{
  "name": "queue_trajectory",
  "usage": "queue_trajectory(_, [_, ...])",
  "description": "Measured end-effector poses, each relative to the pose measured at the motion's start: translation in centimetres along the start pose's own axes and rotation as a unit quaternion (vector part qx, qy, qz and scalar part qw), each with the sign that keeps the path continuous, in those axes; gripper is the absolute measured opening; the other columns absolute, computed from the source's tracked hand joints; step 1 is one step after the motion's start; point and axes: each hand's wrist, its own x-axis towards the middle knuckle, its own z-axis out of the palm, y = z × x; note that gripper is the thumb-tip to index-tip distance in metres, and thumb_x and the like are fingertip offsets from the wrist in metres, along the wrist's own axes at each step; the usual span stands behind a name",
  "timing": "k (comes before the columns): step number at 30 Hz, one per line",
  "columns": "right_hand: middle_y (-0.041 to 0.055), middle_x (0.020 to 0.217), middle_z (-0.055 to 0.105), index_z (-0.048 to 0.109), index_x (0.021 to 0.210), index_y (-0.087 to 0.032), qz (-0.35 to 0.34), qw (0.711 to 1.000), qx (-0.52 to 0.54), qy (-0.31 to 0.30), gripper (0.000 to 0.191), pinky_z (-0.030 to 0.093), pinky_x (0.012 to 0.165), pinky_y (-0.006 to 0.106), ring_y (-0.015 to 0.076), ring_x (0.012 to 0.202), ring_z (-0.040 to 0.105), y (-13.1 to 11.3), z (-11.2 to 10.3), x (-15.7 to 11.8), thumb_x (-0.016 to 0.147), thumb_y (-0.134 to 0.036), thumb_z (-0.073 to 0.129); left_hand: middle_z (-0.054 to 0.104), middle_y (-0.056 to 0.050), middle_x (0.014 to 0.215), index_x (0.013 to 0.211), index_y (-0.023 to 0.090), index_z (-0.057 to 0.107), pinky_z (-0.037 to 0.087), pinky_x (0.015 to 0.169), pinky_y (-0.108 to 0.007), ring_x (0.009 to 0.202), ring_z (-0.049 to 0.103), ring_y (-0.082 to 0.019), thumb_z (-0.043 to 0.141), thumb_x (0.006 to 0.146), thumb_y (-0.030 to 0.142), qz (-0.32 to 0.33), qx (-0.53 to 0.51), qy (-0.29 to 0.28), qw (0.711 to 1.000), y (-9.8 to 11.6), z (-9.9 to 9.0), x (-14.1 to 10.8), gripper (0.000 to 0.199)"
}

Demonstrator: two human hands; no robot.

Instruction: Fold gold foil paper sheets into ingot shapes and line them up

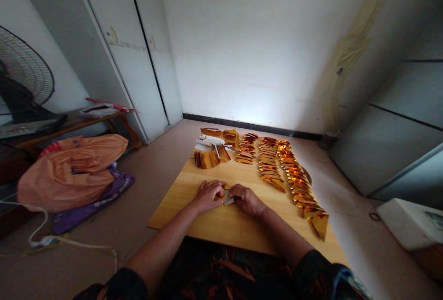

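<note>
My left hand [210, 195] and my right hand [246, 199] meet over the near middle of the wooden table [207, 221]. Between them is a small sheet of paper [227, 197], its pale grey side showing, with a bit of gold at its edge. Both hands have their fingers closed on it, one at each side. Beyond the hands lie loose gold foil sheets [208, 159], curled up, beside a white paper packet [209, 141]. Rows of folded gold foil pieces [272, 164] run along the table's right side.
A fan [26, 69] stands at the left by a low wooden bench. An orange bag [72, 171] and a purple bag [93, 207] are on the left, near a white cable [86, 245]. Grey cabinets flank the wall, and a white box [411, 221] sits at the right.
</note>
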Motion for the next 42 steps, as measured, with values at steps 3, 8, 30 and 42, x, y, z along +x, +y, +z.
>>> queue_trajectory(3, [0.0060, 0.102, 0.061, 0.069, 0.086, -0.020, -0.007, 1.000, -0.023, 0.002, 0.023, 0.047, 0.083, 0.025, 0.0146, 0.095, 0.060, 0.5, 0.1, -0.1, 0.076, -0.005, 0.054, 0.054, -0.001, 0.134, 0.082, 0.024, 0.058, 0.023, 0.109, -0.045, 0.128, 0.041, -0.022, 0.058, 0.073, 0.023, 0.001, 0.001, 0.005, 1.000, 0.1, 0.0, 0.0, 0.010])
queue_trajectory(8, [0.0069, 0.103, 0.061, 0.071, 0.087, -0.021, -0.007, 0.998, -0.067, -0.016, 0.013, 0.047, 0.085, 0.026, 0.0159, 0.096, 0.059, 0.3, -0.2, -0.3, 0.082, -0.018, 0.059, 0.053, -0.002, 0.134, 0.083, 0.024, 0.058, 0.023, 0.108, -0.047, 0.129, 0.040, -0.023, 0.057, 0.073, 0.023, 0.000, -0.004, 0.007, 1.000, 0.2, 0.0, -0.1, 0.010])
queue_trajectory(30, [0.0005, 0.085, 0.063, 0.068, 0.076, -0.020, 0.240, 0.956, -0.157, -0.058, 0.004, 0.037, 0.061, 0.019, 0.0105, 0.072, 0.056, -2.3, -0.2, 2.5, 0.075, -0.023, 0.066, 0.051, -0.002, 0.136, 0.084, 0.024, 0.058, 0.021, 0.109, -0.052, 0.130, 0.039, -0.024, 0.058, 0.075, 0.025, -0.003, -0.005, -0.002, 1.000, 0.2, 0.1, -0.1, 0.009])
queue_trajectory(42, [-0.0001, 0.084, 0.062, 0.067, 0.074, -0.020, 0.227, 0.963, -0.134, -0.052, 0.002, 0.038, 0.063, 0.018, 0.0106, 0.075, 0.057, -2.5, -0.3, 2.4, 0.074, -0.022, 0.067, 0.054, -0.002, 0.132, 0.077, 0.022, 0.058, 0.021, 0.108, -0.051, 0.127, 0.042, -0.024, 0.060, 0.076, 0.027, -0.023, -0.008, 0.020, 1.000, 0.9, 0.5, 0.2, 0.005])
